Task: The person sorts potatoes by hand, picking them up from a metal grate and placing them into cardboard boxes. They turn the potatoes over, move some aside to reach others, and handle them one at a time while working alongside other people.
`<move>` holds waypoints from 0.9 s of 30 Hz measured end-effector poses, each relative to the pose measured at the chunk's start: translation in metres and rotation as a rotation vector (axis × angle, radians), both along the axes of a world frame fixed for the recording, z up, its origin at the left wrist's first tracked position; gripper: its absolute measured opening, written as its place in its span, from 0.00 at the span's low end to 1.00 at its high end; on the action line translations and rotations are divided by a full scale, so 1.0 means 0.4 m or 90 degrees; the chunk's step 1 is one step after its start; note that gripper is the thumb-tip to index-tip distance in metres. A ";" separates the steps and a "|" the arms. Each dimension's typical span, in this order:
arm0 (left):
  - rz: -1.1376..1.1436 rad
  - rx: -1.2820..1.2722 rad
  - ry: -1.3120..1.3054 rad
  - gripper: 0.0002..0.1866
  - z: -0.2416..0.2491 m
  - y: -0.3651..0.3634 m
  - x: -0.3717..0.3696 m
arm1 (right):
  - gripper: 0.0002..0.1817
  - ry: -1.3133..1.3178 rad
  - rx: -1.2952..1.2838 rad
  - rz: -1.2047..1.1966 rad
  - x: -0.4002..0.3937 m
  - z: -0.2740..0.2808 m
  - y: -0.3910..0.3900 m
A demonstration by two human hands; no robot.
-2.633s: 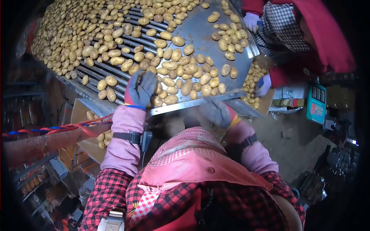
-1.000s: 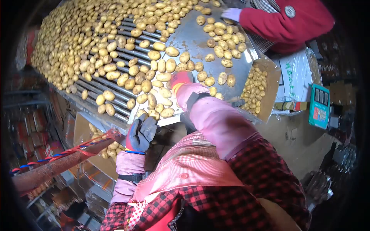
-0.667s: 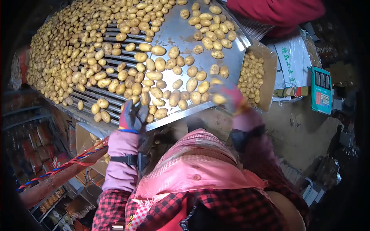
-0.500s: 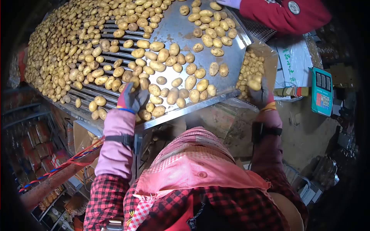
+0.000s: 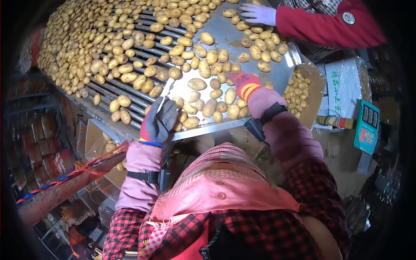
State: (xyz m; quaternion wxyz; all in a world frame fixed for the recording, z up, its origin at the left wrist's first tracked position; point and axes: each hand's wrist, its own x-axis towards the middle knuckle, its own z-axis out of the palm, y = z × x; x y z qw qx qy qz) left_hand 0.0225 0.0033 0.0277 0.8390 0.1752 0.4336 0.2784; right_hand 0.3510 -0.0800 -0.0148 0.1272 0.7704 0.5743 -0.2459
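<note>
My left hand (image 5: 160,121), in a grey and red glove, is at the near left corner of the metal tray (image 5: 255,110). Its fingers are stretched and slightly apart, beside several yellow potatoes (image 5: 191,122). My right hand (image 5: 246,85), in a red glove with yellow bands, reaches palm down over the tray. One finger points left towards a potato (image 5: 235,68); the other fingertips are partly hidden, and no potato shows in the hand. A cardboard box (image 5: 317,82) lined with clear plastic, with smaller potatoes (image 5: 298,89) in it, stands right of the tray.
Many potatoes cover the slatted rack (image 5: 143,56) on the left. Across the tray, a co-worker's lilac-gloved hand (image 5: 258,14) hovers by potatoes. A teal scale display (image 5: 366,125) stands at right; a red pole (image 5: 73,186) wrapped with cords is at lower left.
My right hand has left the box and the potato it held, moving left over the tray. My left hand has shifted slightly down. The co-worker's hand has come further into view.
</note>
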 end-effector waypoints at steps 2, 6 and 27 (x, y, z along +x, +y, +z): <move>0.022 -0.019 -0.025 0.23 0.011 -0.030 -0.047 | 0.35 0.030 0.050 -0.049 -0.007 -0.012 -0.006; 0.071 -0.034 0.011 0.24 0.007 -0.051 -0.126 | 0.33 0.034 0.057 -0.132 -0.015 0.013 -0.002; 0.109 -0.070 -0.010 0.22 -0.008 -0.129 -0.193 | 0.39 -0.062 0.079 -0.283 0.163 0.007 0.008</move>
